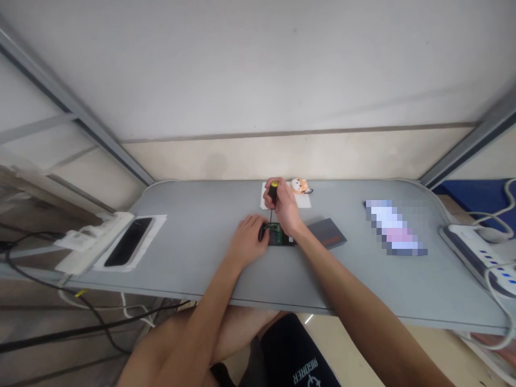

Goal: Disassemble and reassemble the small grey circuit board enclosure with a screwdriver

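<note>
A screwdriver with a black handle and yellow-green end stands nearly upright in my right hand, whose fingers wrap round the handle. Its thin shaft reaches down to a green circuit board in an open black device on the desk. My left hand lies over the device's left side, fingers bent against its edge, pressing it to the desk. Part of the device is hidden by my left fingers and right wrist. Right of it, partly behind my right forearm, lies a dark grey flat panel.
White paper and an orange-and-white animal-shaped case lie behind my right hand. A black phone rests at left beside a white power strip. A pixelated phone-like item and another power strip with cables are at right.
</note>
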